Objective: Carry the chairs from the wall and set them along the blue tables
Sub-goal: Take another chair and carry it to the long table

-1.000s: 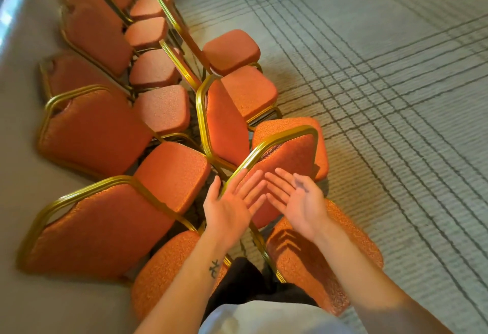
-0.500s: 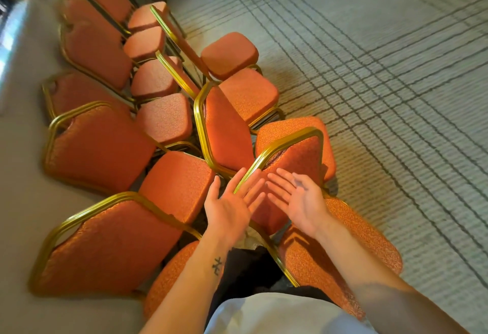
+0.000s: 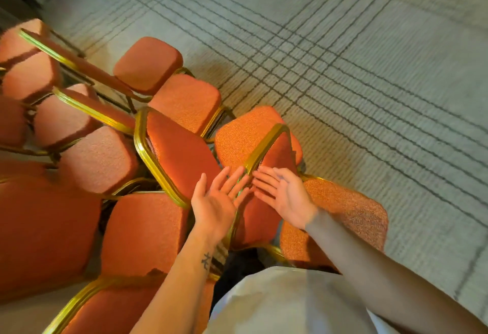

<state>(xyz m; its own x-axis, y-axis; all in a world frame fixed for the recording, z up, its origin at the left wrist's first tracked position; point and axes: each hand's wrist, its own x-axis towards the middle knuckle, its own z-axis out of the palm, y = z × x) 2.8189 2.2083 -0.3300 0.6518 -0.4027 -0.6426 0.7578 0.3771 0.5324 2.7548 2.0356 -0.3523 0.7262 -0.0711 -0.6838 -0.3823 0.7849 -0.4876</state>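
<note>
As the left hand [image 3: 211,205] hovers palm-up, its wrist tattoo [image 3: 206,260] is illegible.

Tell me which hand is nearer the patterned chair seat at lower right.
Right. The right hand is beside the chair seat, at its left edge; the left hand lies farther left, at the gold rail of the backrest.

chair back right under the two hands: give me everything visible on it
The chair back is orange textured fabric in a gold, metal-looking tube frame with rounded corners. It leans in the row nearest the carpet. Open left hand and right hand meet over its frame; whether they touch it is unclear.
</note>
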